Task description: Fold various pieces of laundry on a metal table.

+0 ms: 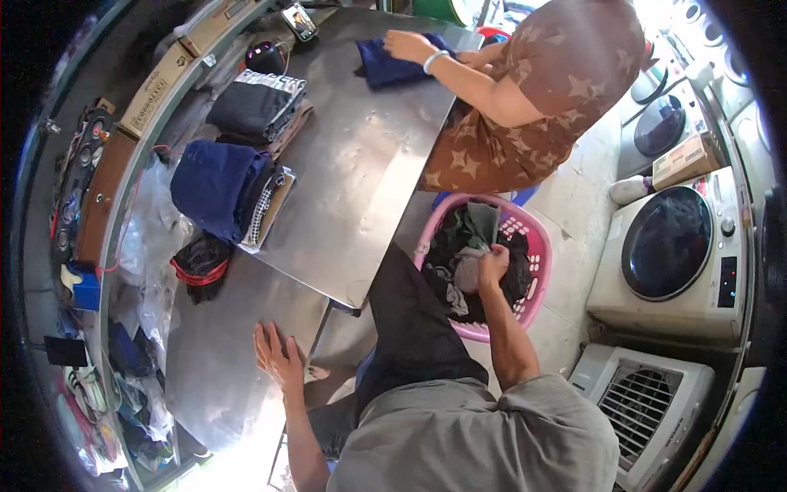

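Observation:
My right hand [493, 268] is closed on a grey garment [468, 269] inside a pink laundry basket [537, 238], which stands on the floor to the right of my legs. Dark clothes [443, 238] fill the basket around it. My left hand [279, 357] lies with fingers spread on the near metal table [221, 361], holding nothing. Beyond it, a small dark bundle with a red edge [201, 266] rests on the same table. A folded navy stack [217, 184] and a folded dark grey stack [256, 107] sit farther up, on the far metal table [352, 148].
Across the far table, a co-worker in brown star-patterned clothes [525, 98] handles a navy garment [398, 66]. A front-loading washer [668, 246] and an air cooler [643, 402] stand at the right. Shelving with boxes [156, 90] runs along the left. A phone [300, 22] stands at the back.

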{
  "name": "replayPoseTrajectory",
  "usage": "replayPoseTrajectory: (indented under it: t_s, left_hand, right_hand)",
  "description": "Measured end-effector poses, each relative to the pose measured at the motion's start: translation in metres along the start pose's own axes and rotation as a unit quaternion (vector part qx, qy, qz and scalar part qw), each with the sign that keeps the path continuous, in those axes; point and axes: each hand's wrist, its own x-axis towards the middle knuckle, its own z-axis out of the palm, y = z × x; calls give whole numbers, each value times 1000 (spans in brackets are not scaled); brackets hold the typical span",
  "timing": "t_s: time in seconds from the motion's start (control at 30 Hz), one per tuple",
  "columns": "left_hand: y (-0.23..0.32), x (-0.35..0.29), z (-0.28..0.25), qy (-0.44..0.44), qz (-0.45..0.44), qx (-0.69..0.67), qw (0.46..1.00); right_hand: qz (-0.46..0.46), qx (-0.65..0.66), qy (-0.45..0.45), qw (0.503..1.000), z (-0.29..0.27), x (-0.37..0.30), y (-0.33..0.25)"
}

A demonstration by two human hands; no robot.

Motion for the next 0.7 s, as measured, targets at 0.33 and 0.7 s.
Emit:
replayPoseTrajectory:
  t_s: [0.33, 0.7]
  left_hand:
    - [0, 0, -2, 12, -22, -7, 1000]
    - [138, 52, -102, -92, 71, -774, 622]
  right_hand:
    - [12, 432, -8, 902, -118, -17, -173]
    - [-248, 593, -718, 267, -205, -266, -430]
